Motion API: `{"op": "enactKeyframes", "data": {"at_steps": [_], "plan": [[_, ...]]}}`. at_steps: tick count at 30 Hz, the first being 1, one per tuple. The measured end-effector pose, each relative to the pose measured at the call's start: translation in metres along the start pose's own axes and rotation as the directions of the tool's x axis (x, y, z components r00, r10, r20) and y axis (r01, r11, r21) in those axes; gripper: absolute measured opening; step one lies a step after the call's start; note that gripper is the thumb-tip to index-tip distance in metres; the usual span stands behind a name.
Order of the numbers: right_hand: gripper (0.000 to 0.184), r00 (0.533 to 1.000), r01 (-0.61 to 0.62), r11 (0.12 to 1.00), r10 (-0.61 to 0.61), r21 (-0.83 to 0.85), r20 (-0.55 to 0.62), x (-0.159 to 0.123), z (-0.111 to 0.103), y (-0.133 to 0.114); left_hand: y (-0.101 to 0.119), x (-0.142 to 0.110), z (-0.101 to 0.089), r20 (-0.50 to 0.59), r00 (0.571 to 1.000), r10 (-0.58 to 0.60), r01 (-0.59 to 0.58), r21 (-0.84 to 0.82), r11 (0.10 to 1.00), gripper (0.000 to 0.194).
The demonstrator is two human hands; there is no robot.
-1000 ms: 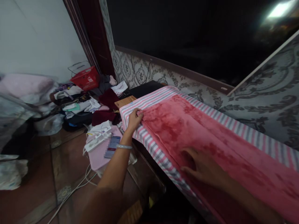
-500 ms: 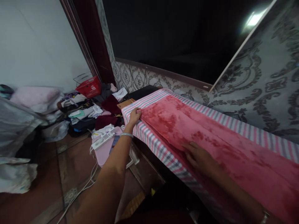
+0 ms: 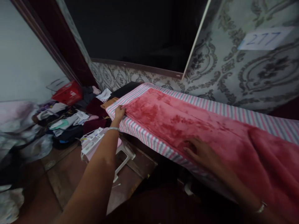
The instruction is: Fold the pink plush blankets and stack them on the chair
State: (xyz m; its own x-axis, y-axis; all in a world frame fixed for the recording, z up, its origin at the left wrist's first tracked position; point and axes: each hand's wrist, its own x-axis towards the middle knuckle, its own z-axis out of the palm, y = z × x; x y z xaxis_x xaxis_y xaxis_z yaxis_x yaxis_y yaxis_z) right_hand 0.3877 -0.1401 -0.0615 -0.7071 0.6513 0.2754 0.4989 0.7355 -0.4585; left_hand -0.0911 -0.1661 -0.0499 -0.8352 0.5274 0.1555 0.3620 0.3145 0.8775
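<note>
- Across the near right, my right hand (image 3: 198,147) is curving loosely, thumb apart from the fingers, grasping nothing visible; it is hovering over or lightly touching the cloth, I cannot tell which. A bracelet (image 3: 262,207) is circling the wrist.
- Beneath it, the red blanket (image 3: 163,113) is lying lengthwise on a striped cloth (image 3: 146,135), its mottled pile showing darker patches; toward the right, a fold (image 3: 258,149) is rising, and the blanket is running out of view.
- At the blanket's near left corner, my left hand (image 3: 120,112) is pinching the edge, while a pale bangle (image 3: 113,128) is encircling my wrist.
- Left of my left forearm, a white power strip (image 3: 92,140) is lying near a white frame-like leg (image 3: 126,157), which is showing on the forearm's other side.
- Farther left, heaped clothes (image 3: 67,123) are covering the floor, with a red basket (image 3: 68,93) sitting among them.
- Behind all, a dark television screen (image 3: 140,37) is hanging before patterned wallpaper (image 3: 210,84); a paper (image 3: 263,39) is showing "277".
</note>
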Motion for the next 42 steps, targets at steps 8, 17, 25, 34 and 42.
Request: {"op": "enactKeyframes", "data": {"at_steps": [8,17,25,34,42], "plan": [[0.039,1.000,-0.011,0.977,0.008,-0.214,-0.015,-0.050,-0.004,0.006,0.027,-0.025,0.004,-0.071,0.988,0.134,-0.117,0.206,0.971,0.052],[0.033,0.994,0.048,0.993,-0.058,-0.104,-0.091,-0.050,-0.005,0.011,0.061,-0.140,0.046,0.616,0.384,0.688,-0.885,0.032,0.465,0.051],[0.029,0.989,0.119,0.984,-0.130,-0.135,-0.072,-0.063,-0.007,0.002,0.044,-0.199,0.056,0.813,0.159,0.560,-0.934,-0.060,0.352,0.058],[0.030,0.967,-0.022,1.000,0.019,-0.010,-0.253,-0.074,-0.038,0.009,0.071,-0.204,0.051,0.806,0.241,0.540,-0.913,-0.001,0.408,0.052],[0.034,0.971,-0.165,0.981,0.143,-0.103,-0.192,-0.083,-0.028,0.019,0.072,-0.224,0.074,0.781,0.315,0.540,-0.926,0.128,0.355,0.058]]}}
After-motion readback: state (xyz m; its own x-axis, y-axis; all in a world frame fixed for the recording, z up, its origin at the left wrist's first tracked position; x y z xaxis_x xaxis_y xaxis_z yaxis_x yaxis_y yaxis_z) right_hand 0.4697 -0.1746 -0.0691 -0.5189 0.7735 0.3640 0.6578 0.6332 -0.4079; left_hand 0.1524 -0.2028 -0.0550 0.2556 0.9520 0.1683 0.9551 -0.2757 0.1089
